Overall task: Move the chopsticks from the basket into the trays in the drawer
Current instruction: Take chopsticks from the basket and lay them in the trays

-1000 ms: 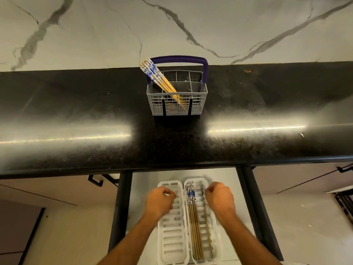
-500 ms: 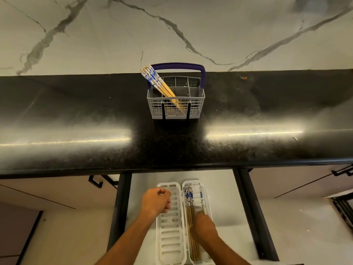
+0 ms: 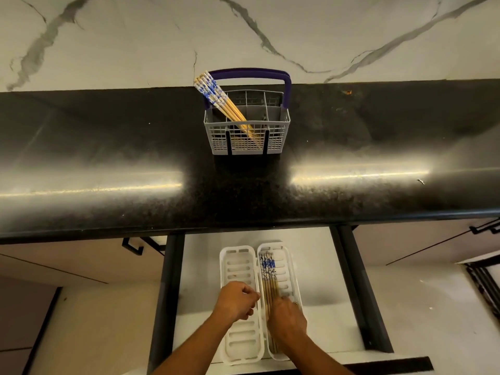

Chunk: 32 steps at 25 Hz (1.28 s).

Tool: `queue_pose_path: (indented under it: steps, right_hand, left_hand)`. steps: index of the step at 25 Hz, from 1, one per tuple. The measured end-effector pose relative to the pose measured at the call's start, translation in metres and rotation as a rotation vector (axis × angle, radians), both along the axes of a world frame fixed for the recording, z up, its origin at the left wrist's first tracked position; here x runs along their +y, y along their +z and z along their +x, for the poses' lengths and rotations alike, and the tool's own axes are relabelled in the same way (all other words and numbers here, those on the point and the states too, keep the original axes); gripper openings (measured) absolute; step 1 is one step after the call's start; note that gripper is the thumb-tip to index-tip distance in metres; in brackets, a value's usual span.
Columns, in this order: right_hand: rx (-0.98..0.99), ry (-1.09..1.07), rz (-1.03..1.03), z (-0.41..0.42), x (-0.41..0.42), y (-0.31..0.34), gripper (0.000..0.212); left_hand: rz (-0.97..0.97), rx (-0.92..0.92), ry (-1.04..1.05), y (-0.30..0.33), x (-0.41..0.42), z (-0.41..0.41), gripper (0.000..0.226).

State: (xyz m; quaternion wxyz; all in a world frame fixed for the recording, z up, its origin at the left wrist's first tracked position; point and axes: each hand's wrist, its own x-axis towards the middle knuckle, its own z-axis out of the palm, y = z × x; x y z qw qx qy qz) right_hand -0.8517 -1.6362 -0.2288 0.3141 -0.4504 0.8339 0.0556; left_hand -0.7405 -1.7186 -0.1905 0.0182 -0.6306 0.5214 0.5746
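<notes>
A grey cutlery basket [image 3: 273, 143] with a purple handle stands on the black counter. Several blue-and-white-topped chopsticks [image 3: 220, 102] lean to the left in it. Below, in the open drawer, lie two white slotted trays. The left tray [image 3: 236, 262] has nothing in its visible part. The right tray [image 3: 288, 269] holds several chopsticks [image 3: 267, 270] lying lengthwise. My right hand [image 3: 288, 322] lies over their lower half with fingers curled down onto them. My left hand [image 3: 236, 303] hovers over the left tray with fingers curled, and nothing shows in it.
The black counter [image 3: 108, 163] juts out over the back of the drawer. Dark drawer rails [image 3: 167, 288] run along both sides. A marble wall rises behind the counter. Cabinet fronts with black handles [image 3: 135, 247] flank the drawer.
My right hand slid from the top of the right tray down onto the chopsticks' lower half. My left hand moved down the left tray. The loose chopstick at the tray's right now lies with the bundle.
</notes>
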Motion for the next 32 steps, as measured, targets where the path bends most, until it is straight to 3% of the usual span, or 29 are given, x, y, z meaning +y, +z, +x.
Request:
queue_pose_path:
  steps: [5, 7, 12, 16, 21, 27, 32]
  right_hand:
    - [-0.045, -0.018, -0.042, -0.005, -0.01, 0.022, 0.031]
    - [-0.093, -0.03, -0.107, -0.015, -0.029, 0.047, 0.021]
    - [-0.202, -0.096, -0.661, -0.052, -0.108, 0.166, 0.016]
    - [-0.131, -0.033, -1.042, -0.066, -0.175, 0.248, 0.018]
    - [-0.164, 0.056, -1.036, -0.063, -0.258, 0.292, 0.015]
    - [-0.067, 0.191, -0.811, -0.049, -0.337, 0.264, 0.018]
    - [-0.033, 0.127, -0.82, -0.042, -0.36, 0.239, 0.02]
  left_hand:
    - [-0.033, 0.033, 0.046, 0.018, -0.016, 0.004, 0.009]
    - [-0.065, 0.084, 0.05, 0.039, -0.031, 0.006, 0.008]
    - [-0.302, 0.398, 0.179, 0.153, -0.109, -0.003, 0.01]
    - [-0.553, 0.521, 0.251, 0.22, -0.176, -0.012, 0.014]
    - [-0.685, 0.478, 0.379, 0.233, -0.255, -0.023, 0.013]
    - [-0.777, 0.236, 0.55, 0.215, -0.302, -0.031, 0.031]
    - [-0.839, 0.27, 0.566, 0.212, -0.317, -0.038, 0.023]
